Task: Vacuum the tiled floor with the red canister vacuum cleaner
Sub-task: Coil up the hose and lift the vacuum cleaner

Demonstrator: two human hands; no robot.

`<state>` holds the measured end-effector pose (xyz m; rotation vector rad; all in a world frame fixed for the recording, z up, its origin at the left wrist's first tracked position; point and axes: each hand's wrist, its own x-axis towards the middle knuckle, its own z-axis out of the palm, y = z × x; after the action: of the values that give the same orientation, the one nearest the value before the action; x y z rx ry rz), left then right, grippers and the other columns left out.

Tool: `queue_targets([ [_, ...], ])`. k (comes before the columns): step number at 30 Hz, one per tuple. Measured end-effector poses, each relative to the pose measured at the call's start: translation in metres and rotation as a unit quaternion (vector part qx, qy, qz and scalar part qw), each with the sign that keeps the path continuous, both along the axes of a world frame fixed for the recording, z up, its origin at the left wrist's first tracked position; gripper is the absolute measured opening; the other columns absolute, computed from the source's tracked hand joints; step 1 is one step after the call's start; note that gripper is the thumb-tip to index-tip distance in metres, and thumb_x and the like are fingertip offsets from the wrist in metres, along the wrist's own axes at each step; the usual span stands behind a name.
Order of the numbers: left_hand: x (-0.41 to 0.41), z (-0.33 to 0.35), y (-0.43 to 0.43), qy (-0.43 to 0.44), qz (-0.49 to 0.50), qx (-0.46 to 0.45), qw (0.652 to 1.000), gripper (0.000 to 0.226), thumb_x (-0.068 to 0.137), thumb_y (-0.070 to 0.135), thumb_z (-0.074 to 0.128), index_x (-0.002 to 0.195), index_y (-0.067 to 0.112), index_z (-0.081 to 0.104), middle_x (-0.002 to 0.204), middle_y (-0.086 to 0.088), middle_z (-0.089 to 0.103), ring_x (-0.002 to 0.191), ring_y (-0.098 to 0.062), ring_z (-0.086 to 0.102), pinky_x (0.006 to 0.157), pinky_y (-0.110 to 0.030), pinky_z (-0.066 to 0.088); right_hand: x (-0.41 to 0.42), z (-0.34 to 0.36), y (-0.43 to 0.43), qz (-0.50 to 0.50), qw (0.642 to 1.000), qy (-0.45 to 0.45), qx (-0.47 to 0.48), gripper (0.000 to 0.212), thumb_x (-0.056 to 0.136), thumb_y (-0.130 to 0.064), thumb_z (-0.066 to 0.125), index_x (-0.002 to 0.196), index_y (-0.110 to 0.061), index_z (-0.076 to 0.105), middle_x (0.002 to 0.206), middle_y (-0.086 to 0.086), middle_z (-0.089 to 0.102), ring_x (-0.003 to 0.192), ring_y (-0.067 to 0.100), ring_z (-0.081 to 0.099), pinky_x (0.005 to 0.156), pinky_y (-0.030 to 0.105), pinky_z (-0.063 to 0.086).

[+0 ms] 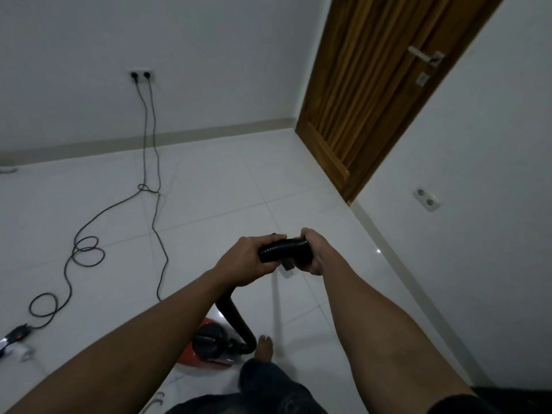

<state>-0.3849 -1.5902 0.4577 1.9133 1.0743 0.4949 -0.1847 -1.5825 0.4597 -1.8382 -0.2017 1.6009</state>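
Red vacuum cleaner (206,345) low on the tiled floor (224,189), near its bottom edge, just left of a bare foot (265,346). Black hose (283,249) rising from it, clamped by the left hand (248,258) and the right hand (313,255), fists close together with a short ribbed stretch between them. Looks like set-up or a regrip rather than sweeping; nozzle not visible, and a pale tube (276,297) below the hands too blurred to name. Next, probably: get the suction end down onto the tiles and push out toward the far wall (209,55), steering clear of the cords (149,130).

Glossy white tiles throughout. At the left edge, a small black-and-red gadget (15,334); two dark cords looping across the floor and up to a wall socket (140,75). Wooden door (367,94) in the far right corner; second socket (426,199) low on the right wall (478,174)
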Motion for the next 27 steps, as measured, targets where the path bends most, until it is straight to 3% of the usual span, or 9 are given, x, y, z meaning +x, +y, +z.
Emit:
queue_targets([
  [3,-0.001,0.01,0.033,-0.014,0.051,0.024,0.998,0.059,0.081,0.033,0.077,0.135,0.043,0.056,0.108,0.016,0.07,0.082,0.001,0.066,0.079,-0.024,0.056,-0.005,0.003,0.037,-0.002,0.999,0.027,0.034,0.028,0.094,-0.029,0.046,0.096,-0.001,0.052,0.08,0.017,0.062,0.068,0.026,0.06,0.081,0.035,0.054],
  [6,0.003,0.015,0.072,-0.016,0.108,0.042,0.993,0.059,0.08,0.023,0.078,0.131,0.044,0.058,0.103,0.016,0.071,0.08,-0.002,0.067,0.078,-0.03,0.058,-0.003,-0.003,0.082,0.013,0.997,0.047,0.056,0.037,0.094,-0.037,0.045,0.098,-0.002,0.054,0.078,0.016,0.06,0.061,0.025,0.06,0.079,0.038,0.056],
  [13,0.019,0.027,0.145,-0.008,0.187,0.067,0.98,0.056,0.081,0.022,0.075,0.129,0.045,0.058,0.099,0.011,0.073,0.078,-0.011,0.068,0.076,-0.036,0.059,0.01,-0.008,0.161,0.065,0.992,0.08,0.075,0.032,0.092,-0.024,0.037,0.108,-0.007,0.058,0.091,0.016,0.06,0.062,0.026,0.062,0.065,0.035,0.053],
  [16,0.028,0.028,0.168,-0.001,0.218,0.08,0.973,0.055,0.081,0.02,0.076,0.129,0.043,0.06,0.092,0.01,0.073,0.071,-0.011,0.066,0.07,-0.034,0.058,0.014,-0.012,0.186,0.095,0.99,0.076,0.074,0.027,0.095,-0.014,0.036,0.102,-0.006,0.06,0.089,0.015,0.061,0.062,0.025,0.061,0.058,0.032,0.05],
  [19,0.033,0.027,0.185,0.01,0.253,0.089,0.963,0.055,0.08,0.02,0.076,0.126,0.044,0.061,0.084,0.008,0.072,0.064,-0.014,0.064,0.066,-0.033,0.057,0.017,-0.017,0.203,0.142,0.984,0.08,0.078,0.021,0.099,-0.012,0.04,0.1,-0.007,0.06,0.08,0.015,0.063,0.064,0.024,0.061,0.065,0.034,0.051],
  [24,0.034,0.017,0.193,0.038,0.268,0.095,0.958,0.057,0.08,0.019,0.076,0.128,0.042,0.06,0.083,0.008,0.071,0.064,-0.014,0.064,0.066,-0.037,0.058,0.02,-0.033,0.214,0.274,0.955,0.067,0.09,0.026,0.094,-0.002,0.053,0.115,-0.015,0.061,0.081,0.008,0.069,0.072,0.019,0.067,0.079,0.037,0.053],
  [27,0.036,0.013,0.195,0.058,0.273,0.097,0.955,0.057,0.08,0.02,0.075,0.13,0.043,0.058,0.085,0.008,0.072,0.066,-0.012,0.065,0.068,-0.037,0.058,0.015,-0.039,0.214,0.287,0.951,0.066,0.095,0.022,0.093,-0.015,0.067,0.115,-0.016,0.062,0.082,0.006,0.068,0.071,0.018,0.067,0.076,0.036,0.054],
])
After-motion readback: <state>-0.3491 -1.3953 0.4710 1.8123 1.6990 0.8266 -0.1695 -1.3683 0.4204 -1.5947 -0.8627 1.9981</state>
